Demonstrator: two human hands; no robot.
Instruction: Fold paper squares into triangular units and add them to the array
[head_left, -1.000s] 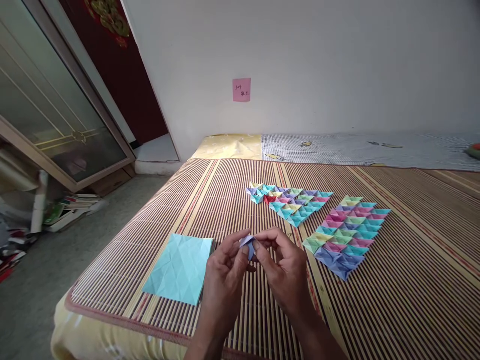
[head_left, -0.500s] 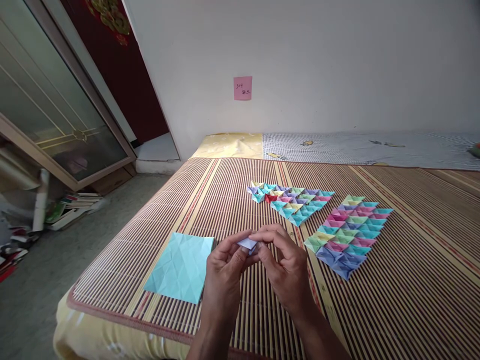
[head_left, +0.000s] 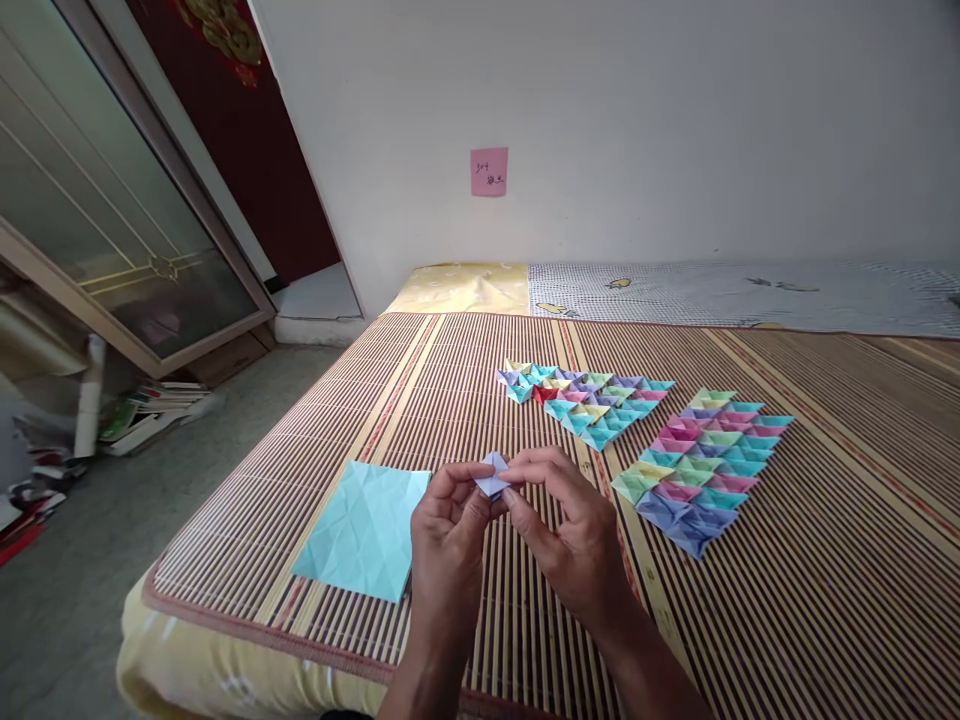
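My left hand (head_left: 450,540) and my right hand (head_left: 570,530) meet above the striped bamboo mat (head_left: 465,370) and pinch a small folded lilac paper piece (head_left: 493,476) between their fingertips. Both hands are closed on it. Just left of my left hand, a creased light blue paper square (head_left: 364,528) lies flat on the mat. Beyond my hands lie two patches of joined folded pieces in many colours, one (head_left: 585,400) at the centre and one (head_left: 701,460) to the right.
The mat covers a bed with a yellow sheet (head_left: 457,290) and a checked cover (head_left: 712,295) at the wall. A pink note (head_left: 489,171) sticks on the wall. Books (head_left: 150,415) lie on the floor at left, below a glass door (head_left: 112,230).
The lilac piece has been turned and worked between my fingertips, and my hands have drifted slightly up and away. The camera shifted a little. Everything on the mat is unmoved.
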